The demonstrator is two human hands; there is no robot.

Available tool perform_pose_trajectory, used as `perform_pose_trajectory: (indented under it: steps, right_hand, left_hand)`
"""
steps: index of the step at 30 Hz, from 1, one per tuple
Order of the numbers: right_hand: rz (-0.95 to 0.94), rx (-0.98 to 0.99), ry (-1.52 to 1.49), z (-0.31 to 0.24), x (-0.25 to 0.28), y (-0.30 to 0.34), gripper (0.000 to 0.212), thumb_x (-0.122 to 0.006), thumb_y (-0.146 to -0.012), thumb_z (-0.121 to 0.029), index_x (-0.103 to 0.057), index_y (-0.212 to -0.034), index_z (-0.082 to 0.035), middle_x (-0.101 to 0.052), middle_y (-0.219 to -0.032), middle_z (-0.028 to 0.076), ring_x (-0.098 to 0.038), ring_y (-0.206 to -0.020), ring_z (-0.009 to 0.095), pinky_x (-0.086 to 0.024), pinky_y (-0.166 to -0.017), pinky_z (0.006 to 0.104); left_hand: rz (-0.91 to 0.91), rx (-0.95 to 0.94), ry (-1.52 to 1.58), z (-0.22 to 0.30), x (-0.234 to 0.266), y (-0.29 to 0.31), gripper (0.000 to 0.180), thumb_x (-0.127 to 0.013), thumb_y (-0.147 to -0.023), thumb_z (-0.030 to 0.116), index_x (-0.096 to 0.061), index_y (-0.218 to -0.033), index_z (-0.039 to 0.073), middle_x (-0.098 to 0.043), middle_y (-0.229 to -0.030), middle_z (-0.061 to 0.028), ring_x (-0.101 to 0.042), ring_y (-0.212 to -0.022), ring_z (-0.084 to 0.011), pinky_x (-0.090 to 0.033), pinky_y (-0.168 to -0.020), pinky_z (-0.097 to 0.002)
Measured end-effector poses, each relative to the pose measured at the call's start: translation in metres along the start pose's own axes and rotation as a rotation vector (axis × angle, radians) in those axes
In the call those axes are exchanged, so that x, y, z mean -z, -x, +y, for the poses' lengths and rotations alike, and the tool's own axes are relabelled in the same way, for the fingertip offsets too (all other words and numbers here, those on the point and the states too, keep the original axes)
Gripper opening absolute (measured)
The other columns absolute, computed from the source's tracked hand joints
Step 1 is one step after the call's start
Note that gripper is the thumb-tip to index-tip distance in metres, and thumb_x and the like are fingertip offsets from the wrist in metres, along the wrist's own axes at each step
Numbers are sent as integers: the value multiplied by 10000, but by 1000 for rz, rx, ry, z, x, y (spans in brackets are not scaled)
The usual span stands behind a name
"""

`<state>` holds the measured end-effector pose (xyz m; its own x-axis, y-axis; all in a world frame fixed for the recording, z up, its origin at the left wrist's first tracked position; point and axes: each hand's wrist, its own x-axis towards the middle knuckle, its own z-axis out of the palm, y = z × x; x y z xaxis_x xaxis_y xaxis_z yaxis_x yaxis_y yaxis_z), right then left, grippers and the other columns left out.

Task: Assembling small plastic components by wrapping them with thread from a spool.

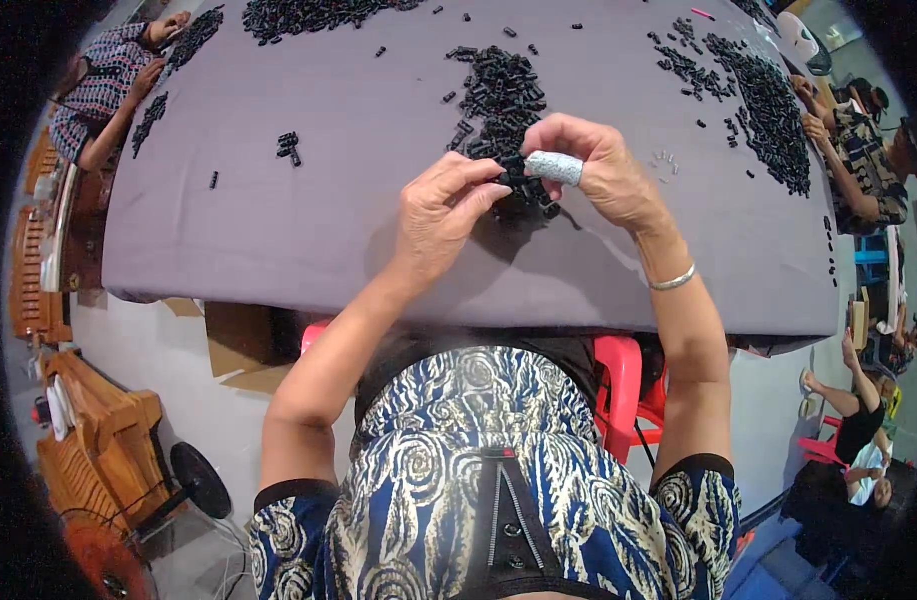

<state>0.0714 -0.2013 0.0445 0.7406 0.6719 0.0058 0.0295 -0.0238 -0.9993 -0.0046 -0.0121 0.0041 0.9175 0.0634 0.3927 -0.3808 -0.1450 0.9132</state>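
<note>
Both my hands meet over the near end of a heap of small black cylindrical parts (499, 95) on a grey cloth-covered table (359, 120). Thumb and forefinger of my left hand (437, 212) pinch a small black part. My right hand (611, 175) is closed just to its right, fingers curled inward. A silvery wrap (556, 168) covers one of its fingers, and the bracelet (674, 278) sits on that wrist. What the right fingertips grip is partly hidden; it seems to be the same black part or one joined to it.
A small cluster of black parts (291, 148) lies to the left. Some tiny pale pieces (665, 162) lie right of my right hand. Larger heaps (769, 110) stand near co-workers at the right, with more at the far left. A red plastic chair (619, 385) is under me.
</note>
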Motion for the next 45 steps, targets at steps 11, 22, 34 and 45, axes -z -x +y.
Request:
perform_pose_trajectory:
  steps: [11,22,34,45]
  right_hand:
    - [92,-9,-3,-1,-6,10,87,-629,-854,-90,-644,-921,-37,-596,-776,-24,-540,-676,38,-462,-576,193]
    - [149,178,3,6,-15,10,98,-658,-841,-82,-621,-914,-29,-587,-834,-12,-546,-686,51,-461,-575,184]
    - [112,207,-119,8,-15,13,136,-685,-815,-58,-620,-930,-28,-599,-828,-30,-558,-781,52,-470,-699,205]
    - [221,288,25,18,-22,11,154,-663,-800,4,-614,-945,-9,-619,-843,-9,-575,-807,61,-489,-715,222]
  left_hand:
    - [21,376,309,17,-3,-7,165,-627,-857,69,-628,-1019,35,-592,-773,11,-558,-674,-63,-452,-598,-199]
    - [-28,482,512,20,-8,-21,149,-684,-828,85,-585,-929,40,-570,-701,-4,-528,-565,-66,-433,-503,-206]
    - [-13,558,722,20,-20,-16,130,-667,-846,101,-537,-844,86,-514,-676,21,-476,-529,-64,-428,-492,-219]
    - [29,532,778,18,-26,-17,174,-715,-813,118,-545,-835,86,-560,-706,20,-500,-561,-52,-441,-497,-212]
